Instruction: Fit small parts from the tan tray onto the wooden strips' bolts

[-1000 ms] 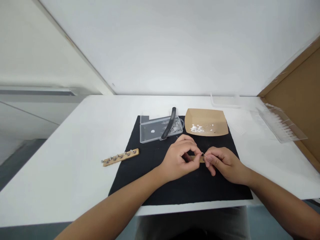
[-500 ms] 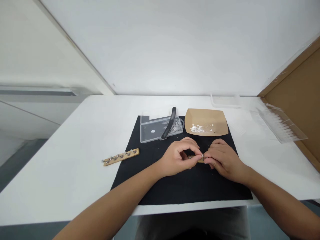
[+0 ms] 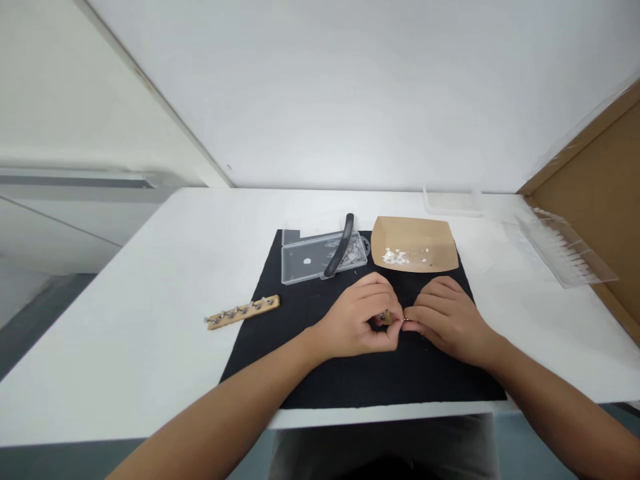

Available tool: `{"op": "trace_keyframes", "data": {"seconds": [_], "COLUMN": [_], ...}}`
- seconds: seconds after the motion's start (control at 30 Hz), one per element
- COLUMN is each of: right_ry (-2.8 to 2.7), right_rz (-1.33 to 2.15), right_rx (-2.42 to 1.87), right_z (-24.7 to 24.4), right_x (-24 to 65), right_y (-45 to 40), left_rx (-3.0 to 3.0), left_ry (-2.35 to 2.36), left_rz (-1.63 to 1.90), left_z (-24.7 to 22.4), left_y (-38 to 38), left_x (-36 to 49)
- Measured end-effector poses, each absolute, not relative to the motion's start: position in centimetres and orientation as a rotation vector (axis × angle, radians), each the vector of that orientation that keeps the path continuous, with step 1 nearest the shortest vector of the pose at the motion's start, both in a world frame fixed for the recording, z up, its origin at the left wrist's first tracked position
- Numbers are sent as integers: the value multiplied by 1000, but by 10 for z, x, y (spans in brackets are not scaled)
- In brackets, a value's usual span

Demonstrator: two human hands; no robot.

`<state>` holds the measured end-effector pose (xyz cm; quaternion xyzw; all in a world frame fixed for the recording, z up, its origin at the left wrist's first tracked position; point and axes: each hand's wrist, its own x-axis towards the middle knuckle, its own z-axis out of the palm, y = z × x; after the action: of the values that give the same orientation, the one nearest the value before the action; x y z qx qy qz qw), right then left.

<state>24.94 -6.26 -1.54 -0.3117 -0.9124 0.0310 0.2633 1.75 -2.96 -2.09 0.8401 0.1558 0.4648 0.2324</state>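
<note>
Head view: left fingers [image 3: 389,340] and right fingers [image 3: 420,313] pinch tiny hardware [image 3: 406,320].

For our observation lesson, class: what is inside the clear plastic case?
A small white piece lies toward the left, small clear pieces toward the right. A black curved bar crosses the case, hiding whatever is directly beneath it.

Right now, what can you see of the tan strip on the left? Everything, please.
The tan strip is narrow, flat and wood-like, with a row of small silvery metal pieces along it; their fine detail is too small to read. It lies at a slant, its right end farther from the person than its left. The right part rests on the black mat, the left part extends over the white table. Neither hand touches it; the left hand is nearer.
</note>
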Motion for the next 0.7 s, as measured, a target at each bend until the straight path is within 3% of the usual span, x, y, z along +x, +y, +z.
{"op": "trace_keyframes", "data": {"seconds": [0.47, 0.7], "right_ry": [-2382, -2334], "right_rz": [-179, -63], "right_rx": [-898, -858], "right_z": [-12, -12], "right_x": [254, 254], "right_y": [-63, -62], "left_rx": [1965, 2077], "left_ry": [517, 570], "left_rz": [1032, 1130], "left_z": [-20, -20], "left_y": [-31, -30], "left_x": [14, 16]}}
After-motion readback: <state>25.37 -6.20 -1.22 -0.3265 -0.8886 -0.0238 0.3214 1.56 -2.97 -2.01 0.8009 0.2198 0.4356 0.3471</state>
